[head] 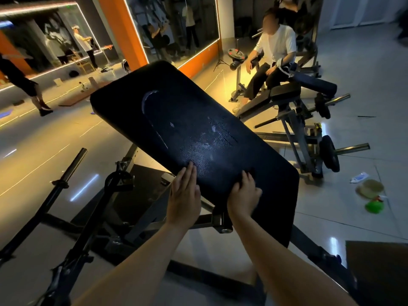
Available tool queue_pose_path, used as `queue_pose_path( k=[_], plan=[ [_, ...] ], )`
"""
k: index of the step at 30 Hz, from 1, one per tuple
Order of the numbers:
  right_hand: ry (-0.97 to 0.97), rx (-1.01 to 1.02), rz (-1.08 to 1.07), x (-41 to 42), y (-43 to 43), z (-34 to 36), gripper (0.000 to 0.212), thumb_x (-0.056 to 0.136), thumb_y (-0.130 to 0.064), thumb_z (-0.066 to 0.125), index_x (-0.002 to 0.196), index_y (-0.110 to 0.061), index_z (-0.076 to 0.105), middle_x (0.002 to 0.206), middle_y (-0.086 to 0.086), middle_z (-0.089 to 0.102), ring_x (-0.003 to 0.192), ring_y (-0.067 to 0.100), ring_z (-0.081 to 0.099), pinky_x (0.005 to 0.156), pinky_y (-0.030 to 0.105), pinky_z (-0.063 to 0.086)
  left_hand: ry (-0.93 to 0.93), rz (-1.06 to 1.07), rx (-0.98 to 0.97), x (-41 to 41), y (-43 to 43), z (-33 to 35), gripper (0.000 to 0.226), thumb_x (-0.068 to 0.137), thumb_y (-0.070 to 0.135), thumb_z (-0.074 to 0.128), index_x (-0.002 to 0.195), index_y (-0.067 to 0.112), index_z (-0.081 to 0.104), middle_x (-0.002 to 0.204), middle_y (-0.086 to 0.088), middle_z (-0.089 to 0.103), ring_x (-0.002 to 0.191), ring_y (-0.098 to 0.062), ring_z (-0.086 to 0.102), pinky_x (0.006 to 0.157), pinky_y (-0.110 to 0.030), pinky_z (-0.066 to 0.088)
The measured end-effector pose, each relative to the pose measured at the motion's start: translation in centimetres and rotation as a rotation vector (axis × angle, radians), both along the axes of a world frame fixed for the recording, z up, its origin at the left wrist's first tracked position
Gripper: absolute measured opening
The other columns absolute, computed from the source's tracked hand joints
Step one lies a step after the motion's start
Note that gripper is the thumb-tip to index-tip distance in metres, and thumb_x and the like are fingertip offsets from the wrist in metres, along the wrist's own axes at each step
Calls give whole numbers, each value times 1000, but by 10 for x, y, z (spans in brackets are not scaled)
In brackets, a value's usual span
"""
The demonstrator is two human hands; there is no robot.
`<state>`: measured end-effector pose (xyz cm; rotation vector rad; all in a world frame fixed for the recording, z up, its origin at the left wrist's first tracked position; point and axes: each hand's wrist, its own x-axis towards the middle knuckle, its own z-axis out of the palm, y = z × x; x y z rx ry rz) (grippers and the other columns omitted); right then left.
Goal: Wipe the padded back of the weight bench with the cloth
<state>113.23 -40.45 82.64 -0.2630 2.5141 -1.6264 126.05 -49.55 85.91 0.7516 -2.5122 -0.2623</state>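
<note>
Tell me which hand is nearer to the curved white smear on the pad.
The left hand. It lies flat below the smear, at the pad's lower edge; the right hand sits further right.

Glossy tiled floor (pixel 364 89), orange-framed wall mirrors (pixel 172 27)

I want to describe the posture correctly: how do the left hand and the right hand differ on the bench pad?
The left hand lies flat with fingers straight at the edge of the pad; the right hand is curled, knuckles up, pressing on something dark, probably the cloth. The left is nearer the pad's side. Both touch its lower end.
</note>
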Motion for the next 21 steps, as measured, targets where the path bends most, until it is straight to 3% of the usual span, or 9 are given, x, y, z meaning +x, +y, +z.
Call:
queue_pose_path(
  k=[3, 7, 9, 11, 13, 16, 19, 21],
  plan=[
    [-35, -10, 3, 3, -16, 14, 47, 99, -17, 45, 147, -22, 44, 156, -5, 39, 124, 27, 38, 108, 40, 30, 47, -5, 7, 0, -1, -1, 56, 102, 27, 27, 157, 14, 28, 165, 0, 27, 148, -15, 17, 119, -40, 31],
    [253, -125, 449, 16, -61, 62, 47, 98, -12, 47, 144, -18, 48, 155, -1, 41, 132, 26, 35, 102, 28, 24, 145, -24, 17, 2, -1, -2, 66, 93, 10, 61, 153, 13, 35, 160, 0, 35, 145, -17, 24, 114, -45, 39],
    [327, -135, 559, 13, -62, 67, 48, 100, -16, 45, 147, -24, 44, 157, -6, 38, 130, 23, 33, 104, 30, 26, 163, -11, 26, 1, 1, -1, 70, 90, 6, 66, 152, 13, 37, 158, 2, 35, 144, -18, 26, 112, -45, 41],
    [348, -56, 470, 4, -47, 50, 51, 98, -17, 47, 147, -30, 42, 156, -9, 38, 127, 25, 37, 105, 38, 33, 120, 15, 22, -2, 4, 0, 55, 99, 20, 46, 153, 14, 37, 161, 0, 35, 146, -17, 22, 114, -45, 38],
    [232, 32, 251, -6, -19, 20, 53, 97, -16, 50, 147, -32, 42, 155, -11, 39, 126, 26, 40, 107, 45, 35, 101, 52, 48, -6, 9, 1, 56, 102, 31, 25, 155, 15, 35, 163, 0, 32, 148, -15, 19, 118, -44, 32],
    [-8, 76, 28, -16, 4, -1, 49, 99, -18, 46, 147, -29, 43, 156, -11, 37, 121, 27, 41, 107, 46, 31, 101, 105, 36, -13, 17, -2, 59, 101, 33, 19, 155, 16, 34, 164, 1, 30, 149, -16, 17, 121, -44, 23],
    [157, -26, 184, -19, -28, 25, 45, 93, -12, 49, 136, -21, 55, 149, -4, 48, 116, 31, 46, 98, 36, 33, 108, 197, -25, -26, 16, -5, 51, 101, 28, 33, 151, 18, 41, 158, 0, 39, 147, -20, 23, 123, -53, 11],
    [332, -137, 457, -16, -57, 49, 42, 90, -10, 52, 130, -19, 61, 142, 0, 55, 116, 29, 48, 94, 28, 30, 127, 290, -41, -35, 12, -3, 53, 95, 23, 58, 146, 22, 44, 152, 3, 43, 141, -26, 27, 119, -60, 21]
  ],
)
